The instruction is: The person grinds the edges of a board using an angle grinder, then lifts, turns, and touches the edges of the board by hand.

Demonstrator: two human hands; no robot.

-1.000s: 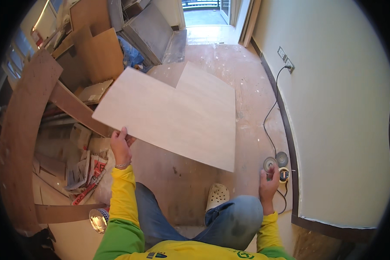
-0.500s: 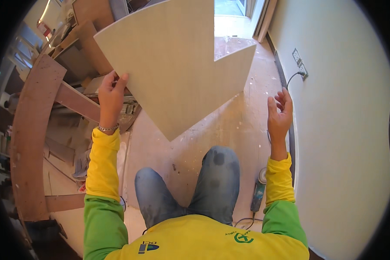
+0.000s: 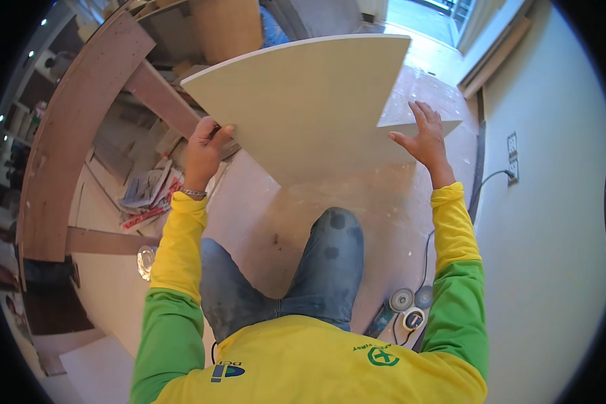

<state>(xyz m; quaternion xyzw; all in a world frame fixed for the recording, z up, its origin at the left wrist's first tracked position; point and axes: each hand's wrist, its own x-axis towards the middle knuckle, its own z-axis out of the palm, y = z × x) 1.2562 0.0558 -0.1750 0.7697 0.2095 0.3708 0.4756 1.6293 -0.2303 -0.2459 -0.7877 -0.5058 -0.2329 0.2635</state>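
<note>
A pale board [image 3: 303,108] with a curved top edge and a notch on its right stands tilted in front of me, above my jeans-clad knees. My left hand [image 3: 207,149] grips its left edge, fingers curled round it. My right hand [image 3: 424,141], fingers spread, is beside the notch; whether it touches the board I cannot tell. By my right forearm on the floor lie an angle grinder [image 3: 378,319], a grinding disc [image 3: 401,298] and a round tape measure [image 3: 413,319].
Curved brown wooden framing [image 3: 81,135], stacked panels [image 3: 222,30] and paper scraps [image 3: 148,195] fill the left, with a metal can [image 3: 146,262] near my left arm. A wall runs along the right, with a socket [image 3: 513,168] and plugged-in cord. An open doorway [image 3: 421,23] is at the back.
The board has been raised and turned from lying flatter to more upright. My right hand has left the tools on the floor and risen beside the board, fingers spreading. My left hand rose with it.
</note>
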